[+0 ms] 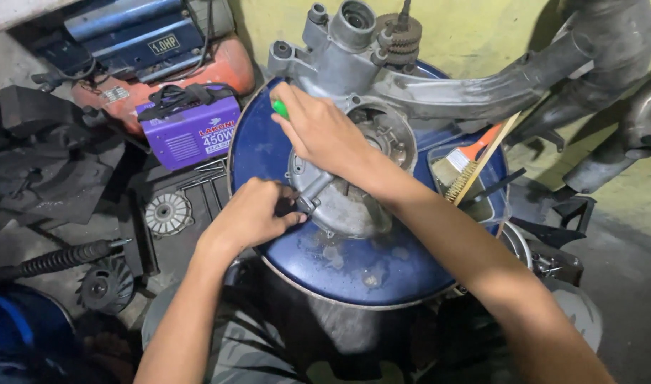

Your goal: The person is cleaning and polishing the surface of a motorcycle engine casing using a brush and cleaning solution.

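A grey metal engine casing [368,142] is lying on the flat top of a round blue drum [354,267], and everything else is placed here relative to that casing. The right hand [322,131] is reaching across the casing's upper middle, fingers curled shut around a tool with a green handle [280,109], of which only the handle tip is showing at the casing's left edge; the working end is hidden under the hand. The left hand [251,213] is pressing against the casing's lower left rim, fingers bent and closed on a small dark part [302,205] there, though what that part is cannot be told. The casing's round, pale cover [347,203] is sitting just below the right wrist, and a small stack of gears [399,37] is standing at the casing's top end. A long grey arm of the casing [482,85] is stretching away to the right, toward the yellow wall [475,28]. Just to the right of the casing, a paintbrush with an orange handle [462,162] is resting in a small container [475,203] on the drum, with a thin wooden stick [486,158] leaning across it. To the left of the casing, on the floor, a purple box-shaped machine [190,131] is sitting in front of a red tank [219,71], and a round toothed disc [167,212] is lying below them. Further left, a black ribbed spring [55,259] and a dark finned wheel [105,284] are lying on the floor.
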